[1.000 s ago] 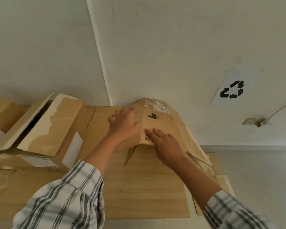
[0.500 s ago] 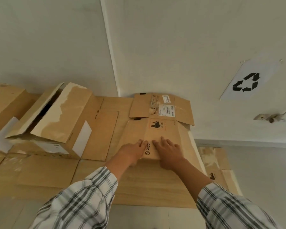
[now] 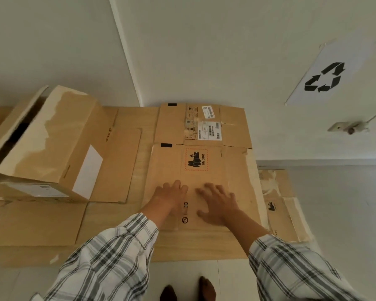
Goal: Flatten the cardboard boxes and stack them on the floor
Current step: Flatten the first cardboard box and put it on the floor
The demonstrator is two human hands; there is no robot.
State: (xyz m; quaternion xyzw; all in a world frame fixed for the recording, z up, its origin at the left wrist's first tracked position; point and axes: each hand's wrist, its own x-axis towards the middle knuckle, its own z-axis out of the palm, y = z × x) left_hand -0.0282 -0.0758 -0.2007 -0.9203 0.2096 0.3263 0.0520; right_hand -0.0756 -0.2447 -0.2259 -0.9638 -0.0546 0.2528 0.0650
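A flattened cardboard box with an orange UN 3481 label and white shipping labels lies on top of a layer of flat cardboard on the floor. My left hand and my right hand press palm-down side by side on its near panel, fingers spread, gripping nothing. To the left stands an unflattened cardboard box with an open flap and a white label.
More flat cardboard lies at the right, against the white wall. A recycling sign and a wall socket are on that wall. Pale tiled floor lies to the right and near my feet.
The box, a raised tent shape one second ago, has been pushed down flat. Both hands slid toward me along its panel, and the view tilted downward.
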